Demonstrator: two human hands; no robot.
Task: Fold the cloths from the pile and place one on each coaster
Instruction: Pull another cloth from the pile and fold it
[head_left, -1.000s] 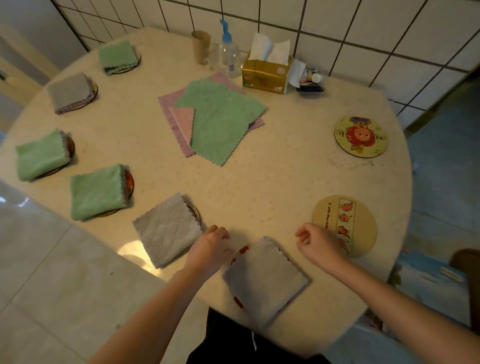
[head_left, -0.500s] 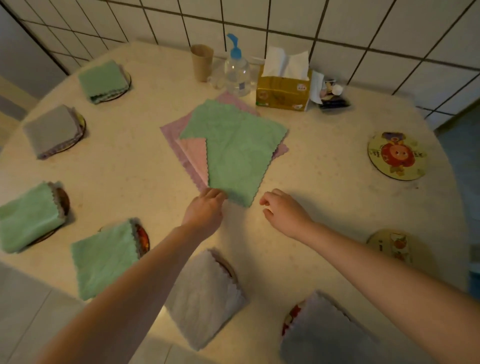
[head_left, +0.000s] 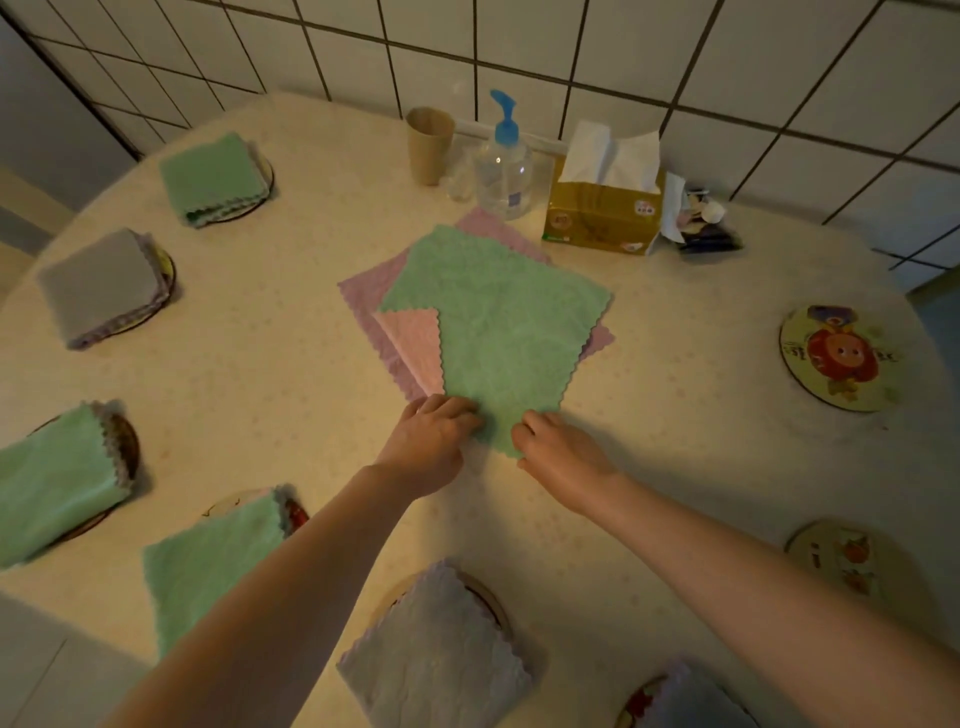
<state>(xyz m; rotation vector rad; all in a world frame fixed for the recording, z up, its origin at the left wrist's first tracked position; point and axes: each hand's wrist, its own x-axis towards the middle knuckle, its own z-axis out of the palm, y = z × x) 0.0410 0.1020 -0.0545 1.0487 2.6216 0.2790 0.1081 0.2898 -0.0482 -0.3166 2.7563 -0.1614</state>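
A flat green cloth (head_left: 498, 332) tops the pile in the middle of the round table, over a pink cloth (head_left: 413, 343) and a purple cloth (head_left: 363, 296). My left hand (head_left: 431, 441) and my right hand (head_left: 558, 452) both pinch the green cloth's near corner. Folded cloths lie on coasters along the left and near side: green (head_left: 208, 176), grey (head_left: 98, 286), green (head_left: 52, 478), green (head_left: 208, 561), grey (head_left: 436, 654), and grey (head_left: 691, 701) at the bottom edge. Two coasters are bare: a lion one (head_left: 839, 358) and a fruit one (head_left: 847, 561) on the right.
At the back by the tiled wall stand a brown cup (head_left: 428, 145), a pump bottle (head_left: 504, 166), a yellow tissue box (head_left: 605, 208) and some small items (head_left: 701, 223). The table's (head_left: 675, 441) edge curves close on the left and near side.
Both hands left the grey cloth on the near coaster, reached forward to the pile and took hold of the green cloth's near corner. The view moved forward with them.
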